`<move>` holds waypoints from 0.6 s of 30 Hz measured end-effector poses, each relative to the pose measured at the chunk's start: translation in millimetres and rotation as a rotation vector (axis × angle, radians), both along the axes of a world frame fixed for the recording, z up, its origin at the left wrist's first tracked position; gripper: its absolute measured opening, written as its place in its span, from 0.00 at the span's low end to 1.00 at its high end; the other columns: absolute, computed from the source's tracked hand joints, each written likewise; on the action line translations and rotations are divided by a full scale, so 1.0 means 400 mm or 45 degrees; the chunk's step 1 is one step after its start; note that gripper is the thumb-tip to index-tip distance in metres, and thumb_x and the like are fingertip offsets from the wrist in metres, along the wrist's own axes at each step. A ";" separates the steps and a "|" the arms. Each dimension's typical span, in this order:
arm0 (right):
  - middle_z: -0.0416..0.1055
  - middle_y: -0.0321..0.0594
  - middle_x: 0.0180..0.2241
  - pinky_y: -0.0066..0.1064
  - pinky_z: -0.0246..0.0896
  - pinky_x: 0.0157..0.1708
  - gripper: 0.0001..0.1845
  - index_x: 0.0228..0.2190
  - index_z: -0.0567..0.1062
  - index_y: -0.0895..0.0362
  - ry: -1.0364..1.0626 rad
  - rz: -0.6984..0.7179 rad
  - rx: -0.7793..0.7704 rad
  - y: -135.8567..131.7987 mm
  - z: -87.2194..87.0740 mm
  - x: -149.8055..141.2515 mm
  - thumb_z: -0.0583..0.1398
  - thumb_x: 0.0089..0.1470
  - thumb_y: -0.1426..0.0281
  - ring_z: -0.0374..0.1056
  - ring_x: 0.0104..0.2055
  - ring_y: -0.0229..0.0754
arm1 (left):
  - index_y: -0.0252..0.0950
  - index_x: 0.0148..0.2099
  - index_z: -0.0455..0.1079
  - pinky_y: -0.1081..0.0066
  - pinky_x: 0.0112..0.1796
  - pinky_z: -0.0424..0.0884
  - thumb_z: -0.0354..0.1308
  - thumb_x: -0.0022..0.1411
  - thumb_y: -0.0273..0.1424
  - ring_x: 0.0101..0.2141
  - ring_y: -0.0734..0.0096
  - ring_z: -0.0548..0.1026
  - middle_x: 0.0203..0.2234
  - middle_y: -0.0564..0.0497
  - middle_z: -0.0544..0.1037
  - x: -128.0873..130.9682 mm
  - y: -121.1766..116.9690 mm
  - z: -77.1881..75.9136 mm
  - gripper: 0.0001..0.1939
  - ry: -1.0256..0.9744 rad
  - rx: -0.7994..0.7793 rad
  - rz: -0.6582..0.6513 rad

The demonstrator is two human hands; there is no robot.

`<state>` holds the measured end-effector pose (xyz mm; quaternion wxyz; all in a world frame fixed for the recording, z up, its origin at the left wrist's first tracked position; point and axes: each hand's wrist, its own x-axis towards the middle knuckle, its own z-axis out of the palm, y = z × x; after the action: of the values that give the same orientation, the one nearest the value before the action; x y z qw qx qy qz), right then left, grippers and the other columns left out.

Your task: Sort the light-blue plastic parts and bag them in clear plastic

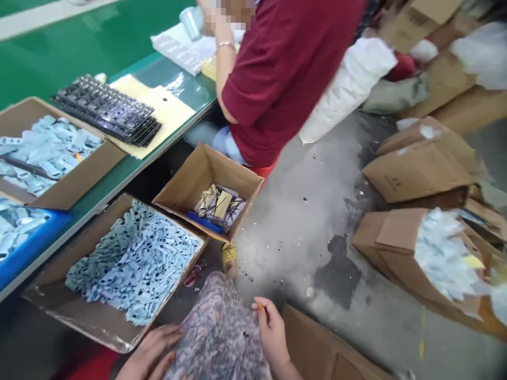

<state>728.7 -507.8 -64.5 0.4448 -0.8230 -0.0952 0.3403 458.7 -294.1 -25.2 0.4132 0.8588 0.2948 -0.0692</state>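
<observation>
My left hand [152, 348] lies at the lower edge with its fingers stretched out, touching the patterned cloth [222, 332] over my lap. It is beside the near corner of a cardboard box [99, 330] full of small pale-blue plastic pieces [134, 269]. On the other side of my lap, my right hand [273, 330] is raised at the cloth's edge with its fingers curled and thumb and fingertip close together. What it pinches, if anything, I cannot make out.
A second box [241, 187] holds dark thin strips and a blue piece. On the green bench stand a box of pale-blue parts [79, 184] and stacked dark panels [106, 108]. A person in a red shirt [285, 68] sits ahead. Cartons [396, 237] line the right.
</observation>
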 end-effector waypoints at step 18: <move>0.72 0.48 0.55 0.47 0.66 0.56 0.18 0.55 0.72 0.57 -0.687 1.931 -0.531 1.242 -0.603 0.499 0.56 0.66 0.68 0.69 0.56 0.49 | 0.46 0.50 0.78 0.61 0.46 0.81 0.59 0.65 0.35 0.50 0.55 0.79 0.50 0.48 0.80 0.424 -0.310 -0.470 0.13 0.048 0.253 0.740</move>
<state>928.1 -10.9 -305.6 -0.1049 -0.6544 -0.6624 0.3494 628.5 -418.0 -213.0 0.3242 0.7733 0.5410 0.0654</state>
